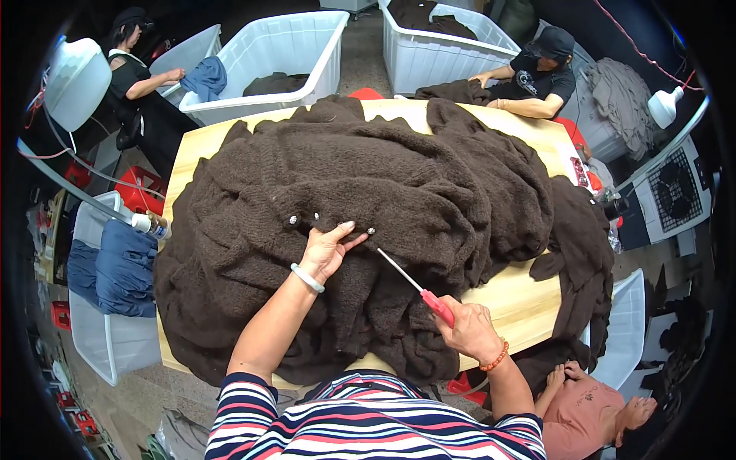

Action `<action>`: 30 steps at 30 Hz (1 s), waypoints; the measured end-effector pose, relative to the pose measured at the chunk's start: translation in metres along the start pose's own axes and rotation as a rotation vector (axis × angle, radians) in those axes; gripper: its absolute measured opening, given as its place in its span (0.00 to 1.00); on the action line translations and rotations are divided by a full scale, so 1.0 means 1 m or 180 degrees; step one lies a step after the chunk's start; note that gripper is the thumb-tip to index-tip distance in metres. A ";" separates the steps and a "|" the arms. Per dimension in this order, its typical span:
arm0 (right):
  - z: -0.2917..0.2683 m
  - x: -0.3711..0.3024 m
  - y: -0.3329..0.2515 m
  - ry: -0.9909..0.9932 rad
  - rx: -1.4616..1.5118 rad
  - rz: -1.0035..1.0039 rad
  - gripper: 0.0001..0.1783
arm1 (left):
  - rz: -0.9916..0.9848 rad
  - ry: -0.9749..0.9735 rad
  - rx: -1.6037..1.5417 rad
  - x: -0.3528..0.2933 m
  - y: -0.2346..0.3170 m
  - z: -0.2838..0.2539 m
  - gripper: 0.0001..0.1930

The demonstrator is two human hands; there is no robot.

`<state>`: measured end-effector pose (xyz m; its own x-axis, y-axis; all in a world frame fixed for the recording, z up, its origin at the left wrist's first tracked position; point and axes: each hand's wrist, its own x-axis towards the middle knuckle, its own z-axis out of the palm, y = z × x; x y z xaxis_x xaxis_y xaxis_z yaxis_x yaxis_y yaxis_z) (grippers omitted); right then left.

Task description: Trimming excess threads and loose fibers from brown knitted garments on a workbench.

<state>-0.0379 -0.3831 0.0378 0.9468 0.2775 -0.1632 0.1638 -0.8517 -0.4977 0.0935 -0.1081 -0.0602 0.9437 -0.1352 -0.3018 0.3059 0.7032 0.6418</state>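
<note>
A big heap of dark brown knitted garments covers most of a pale wooden table. My left hand lies flat on the knit, fingers spread, beside three small shiny buttons. It wears a pale bracelet. My right hand, with an orange bead bracelet, grips the red handle of a thin metal-shafted tool. The tool's tip points up-left toward the button nearest my left thumb.
White plastic bins stand beyond the table, some holding dark or blue cloth. One person sits at the far left, another leans on the far right table edge, a third sits low at the right. A bin with blue fabric stands left.
</note>
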 end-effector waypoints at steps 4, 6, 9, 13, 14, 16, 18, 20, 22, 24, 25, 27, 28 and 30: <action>-0.003 0.013 -0.018 0.0077 0.0120 -0.0226 0.07 | 0.0016 0.0123 -0.0085 -0.004 0.000 -0.003 0.13; 0.000 0.017 -0.022 0.0054 -0.0026 -0.0331 0.07 | 0.0052 0.0075 -0.0207 -0.005 0.000 -0.006 0.11; -0.001 0.018 -0.019 0.0075 0.0058 -0.0112 0.07 | -0.0028 0.0127 -0.0264 -0.005 0.000 -0.019 0.10; 0.007 0.012 -0.009 0.0048 0.0188 -0.0173 0.10 | -0.0425 -0.0360 -0.0444 -0.007 0.011 -0.013 0.07; 0.007 0.011 -0.009 0.0052 0.0187 -0.0159 0.10 | -0.0441 -0.0296 -0.0455 -0.011 0.016 -0.006 0.07; 0.008 0.011 -0.012 0.0060 0.0263 -0.0134 0.10 | -0.0385 -0.0324 -0.0513 -0.008 0.014 -0.005 0.07; 0.008 0.011 -0.013 0.0094 0.0271 -0.0137 0.10 | -0.0352 -0.0345 -0.0546 -0.006 0.013 0.001 0.05; 0.008 0.012 -0.011 0.0142 0.0263 -0.0154 0.10 | -0.0356 -0.0283 -0.0386 -0.002 0.005 0.002 0.06; 0.009 0.012 -0.009 0.0250 0.0253 -0.0171 0.10 | -0.0559 0.0143 -0.0125 0.004 -0.004 0.004 0.09; 0.006 0.010 -0.006 0.0189 0.0213 -0.0073 0.11 | -0.0406 0.0114 -0.0092 0.002 -0.011 0.006 0.11; 0.006 0.008 -0.005 0.0111 0.0187 0.0020 0.12 | -0.0255 0.0107 -0.0055 -0.001 -0.013 0.008 0.12; 0.006 0.004 -0.004 0.0062 0.0115 0.0084 0.12 | -0.0202 0.0148 -0.0042 -0.002 -0.013 0.010 0.14; 0.006 0.002 -0.004 0.0016 0.0039 0.0135 0.12 | -0.0163 0.0106 0.0015 -0.003 -0.012 0.010 0.14; 0.004 0.000 -0.007 0.0007 0.0084 0.0097 0.10 | -0.0076 0.0045 0.0074 -0.005 -0.013 0.013 0.15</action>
<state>-0.0405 -0.3756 0.0377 0.9519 0.2505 -0.1767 0.1275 -0.8477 -0.5149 0.0865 -0.1257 -0.0579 0.9343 -0.1419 -0.3271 0.3314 0.6836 0.6503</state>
